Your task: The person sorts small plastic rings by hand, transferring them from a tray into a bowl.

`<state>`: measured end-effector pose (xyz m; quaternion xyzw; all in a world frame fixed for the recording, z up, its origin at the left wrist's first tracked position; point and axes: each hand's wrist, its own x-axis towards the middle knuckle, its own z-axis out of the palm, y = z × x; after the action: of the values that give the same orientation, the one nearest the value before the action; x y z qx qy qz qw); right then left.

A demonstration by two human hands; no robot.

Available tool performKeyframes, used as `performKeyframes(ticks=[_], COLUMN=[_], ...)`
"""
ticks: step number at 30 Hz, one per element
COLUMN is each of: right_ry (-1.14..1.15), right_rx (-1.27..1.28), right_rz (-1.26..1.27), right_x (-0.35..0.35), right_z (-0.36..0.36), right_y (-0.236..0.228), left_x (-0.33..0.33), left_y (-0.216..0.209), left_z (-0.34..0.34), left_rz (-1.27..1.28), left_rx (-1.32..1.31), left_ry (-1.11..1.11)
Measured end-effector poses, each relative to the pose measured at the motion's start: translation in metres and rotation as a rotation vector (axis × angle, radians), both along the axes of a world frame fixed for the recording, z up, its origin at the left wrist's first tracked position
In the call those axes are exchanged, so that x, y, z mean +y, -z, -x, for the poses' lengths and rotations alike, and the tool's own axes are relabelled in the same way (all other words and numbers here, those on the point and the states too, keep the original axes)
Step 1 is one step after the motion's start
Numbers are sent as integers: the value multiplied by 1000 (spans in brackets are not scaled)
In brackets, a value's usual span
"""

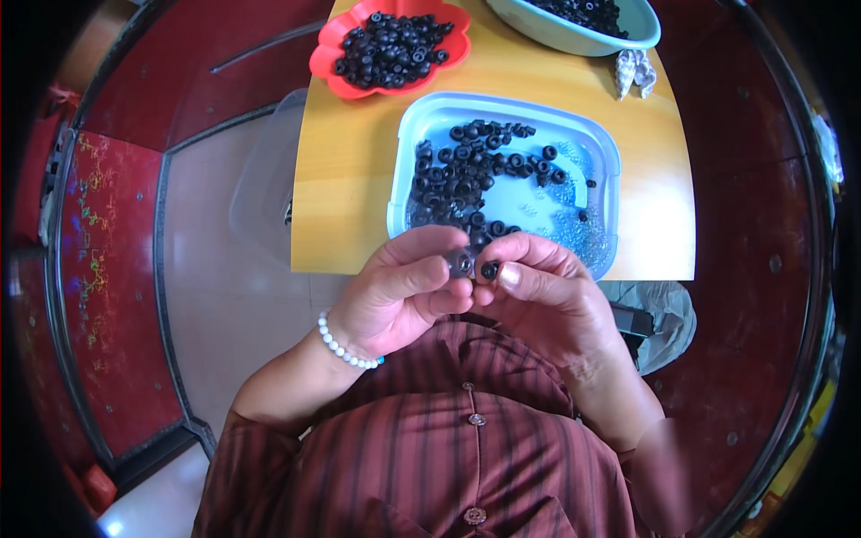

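Note:
Just past the front edge of the table, my two hands meet close together. Between the thumb and fingers of my left hand [404, 285] is a small black ring-like part [463, 263] with a hole in its end. My right hand [552, 291] pinches a small black cap-like part [490, 270] right beside it; whether the two parts touch, I cannot tell. Behind my hands stands a light blue tray [613, 152]. Black round parts [462, 184] are heaped on its left, and many tiny clear pieces [583, 235] are scattered toward its right side.
A red flower-shaped bowl [329, 65] full of black parts sits at the table's far left. Far right is a teal basin [574, 40] with more black pieces, beside a crumpled whitish cloth [635, 73]. A clear plastic bag [668, 323] lies below the yellow table's [345, 193] right corner.

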<state>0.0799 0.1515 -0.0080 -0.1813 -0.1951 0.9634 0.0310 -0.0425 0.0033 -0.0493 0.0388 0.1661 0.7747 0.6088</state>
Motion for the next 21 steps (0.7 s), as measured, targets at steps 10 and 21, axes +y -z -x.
performKeyframes(ticks=[10,21], right_ry=[41,46], right_rx=[-34,-26], right_rz=[-73,-207], right_x=[-1,-3], right_z=[-8,-19], right_y=[6,-9], left_x=[1,-7], left_y=[3,-9], left_z=[-7,-18], left_rz=[20,116], left_rx=[77,134], left_ry=[-13,1])
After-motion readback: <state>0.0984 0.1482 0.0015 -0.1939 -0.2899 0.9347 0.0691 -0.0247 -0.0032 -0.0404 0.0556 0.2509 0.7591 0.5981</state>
